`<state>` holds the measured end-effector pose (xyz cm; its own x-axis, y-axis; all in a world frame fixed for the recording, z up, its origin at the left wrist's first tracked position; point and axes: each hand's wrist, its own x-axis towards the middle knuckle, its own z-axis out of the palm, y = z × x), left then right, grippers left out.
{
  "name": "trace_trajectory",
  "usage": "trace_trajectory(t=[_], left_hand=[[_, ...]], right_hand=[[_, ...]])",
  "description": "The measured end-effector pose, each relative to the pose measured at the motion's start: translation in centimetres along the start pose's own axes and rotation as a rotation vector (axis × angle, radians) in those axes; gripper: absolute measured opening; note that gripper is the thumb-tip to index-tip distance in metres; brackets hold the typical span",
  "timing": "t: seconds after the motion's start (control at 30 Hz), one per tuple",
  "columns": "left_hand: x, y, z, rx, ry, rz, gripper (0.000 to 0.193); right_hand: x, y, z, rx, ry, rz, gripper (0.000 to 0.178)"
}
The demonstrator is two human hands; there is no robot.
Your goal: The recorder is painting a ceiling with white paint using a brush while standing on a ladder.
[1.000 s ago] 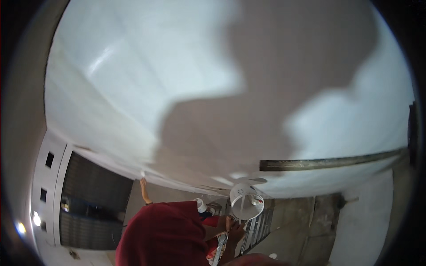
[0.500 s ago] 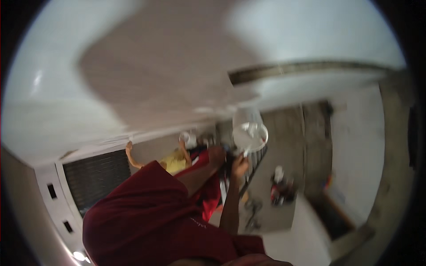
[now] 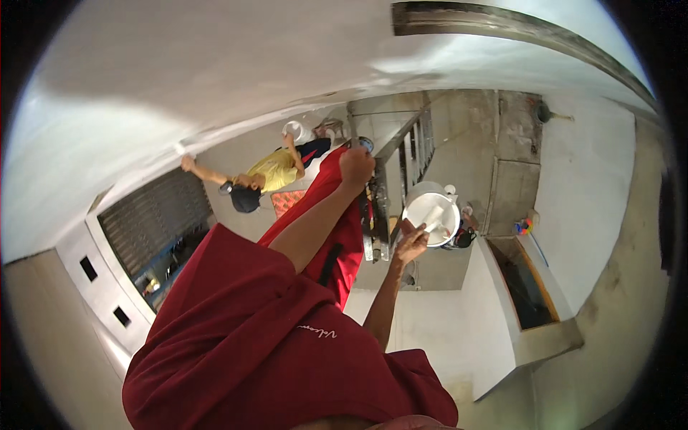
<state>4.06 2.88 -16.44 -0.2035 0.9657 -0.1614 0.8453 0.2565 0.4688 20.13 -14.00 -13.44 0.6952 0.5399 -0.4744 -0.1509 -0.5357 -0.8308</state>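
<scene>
My left hand (image 3: 356, 169) is closed at the side rail of a ladder (image 3: 423, 143), its fingertips mostly turned out of sight. To its right, my right hand (image 3: 411, 242) grips a white paint roller (image 3: 434, 217) by its handle end. The roller tilts over the mouth of a white bucket (image 3: 457, 218), which has white paint inside. Part of the bucket's near rim lies behind the right fingers. How the bucket is held up cannot be made out.
A co-worker in a yellow shirt (image 3: 276, 170) holds another white bucket (image 3: 301, 132) and reaches a white tool (image 3: 180, 148) to the wall. A dark beam (image 3: 502, 20) crosses the white surface above. Slatted blinds (image 3: 154, 208) cover a window. A wood-framed opening (image 3: 523, 283) is at right.
The view has tipped downward and sharpened; the beam has moved up in it. The bucket is lower right and its mouth faces me more. My left hand appears higher. The co-worker shows more fully.
</scene>
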Motion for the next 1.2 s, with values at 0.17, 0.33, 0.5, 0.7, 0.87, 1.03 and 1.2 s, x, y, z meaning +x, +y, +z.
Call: trace_trajectory(t=[0.17, 0.33, 0.5, 0.7, 0.87, 1.03, 1.2], left_hand=[[-0.3, 1.5, -0.2, -0.045, -0.013, -0.071, 0.015], [0.4, 1.9, -1.9, -0.027, -0.063, -0.048, 0.014], [0.3, 0.5, -1.0, -0.092, -0.052, 0.029, 0.012], [0.7, 1.9, -2.1, -0.104, -0.167, -0.005, 0.009], [1.4, 0.9, -3.2, -0.144, -0.191, 0.008, 0.013], [1.9, 1.7, -3.0, -0.229, -0.231, -0.017, 0.015], [2.1, -1.9, -2.6, -0.341, -0.328, -0.006, 0.019]], right_hand=[[-1.2, -0.2, -0.7, 0.026, 0.049, 0.105, 0.050], [-3.0, 0.5, 2.3, 0.037, -0.013, 0.008, 0.046], [-2.7, -1.7, 3.6, -0.411, 0.087, 0.001, 0.044], [-3.6, -0.5, 3.5, -0.490, 0.181, 0.004, 0.036], [-4.3, -0.7, 5.1, -0.454, 0.248, 0.021, 0.040], [-4.1, -0.6, 5.8, -0.504, 0.475, 0.028, 0.040], [-4.5, 0.1, 6.1, -0.542, 0.499, 0.028, 0.035]])
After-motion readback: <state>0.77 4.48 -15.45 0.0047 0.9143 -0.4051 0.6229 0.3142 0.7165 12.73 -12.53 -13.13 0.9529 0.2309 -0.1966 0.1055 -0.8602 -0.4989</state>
